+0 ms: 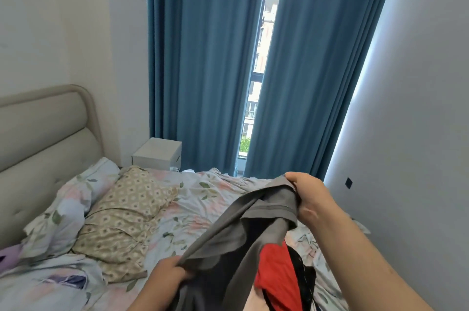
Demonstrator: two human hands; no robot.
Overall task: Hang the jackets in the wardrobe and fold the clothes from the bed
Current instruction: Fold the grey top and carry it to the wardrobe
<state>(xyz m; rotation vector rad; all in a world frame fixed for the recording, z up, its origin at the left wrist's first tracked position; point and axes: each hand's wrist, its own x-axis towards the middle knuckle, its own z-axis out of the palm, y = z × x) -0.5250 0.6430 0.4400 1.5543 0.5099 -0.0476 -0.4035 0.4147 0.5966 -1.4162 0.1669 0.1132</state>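
Holds a grey garment (236,232) up above the bed (193,199), stretched on a slant between both hands. Left hand (170,272) low and close to the camera, fingers curled round a bunched edge of the grey fabric. Right hand (309,193) higher and further out, clenched on the gathered top of the cloth, with a hemmed, sleeve-like opening sagging just below the grip. Fabric hanging in loose folds from the line between the two grips, its lower part running out of the bottom of the view.

Under the grey cloth, on the near right part of the bed, a red garment (276,275) touching a black garment (304,282), both crumpled and partly hidden by the hanging fabric. Exact kind of each piece not clear.

Rumpled floral bedding all over the mattress. Beige patterned pillow (127,211) lying left of centre, a floral pillow (76,196) beside it against the padded grey headboard (43,127). Something purple (10,254) at the far left edge, mostly cut off.

Beyond the bed, a white nightstand (157,153) in the corner, next to long blue curtains (203,56) parted on a narrow strip of window (264,56). Small dark wall socket (349,182) on the right wall, near the right hand.
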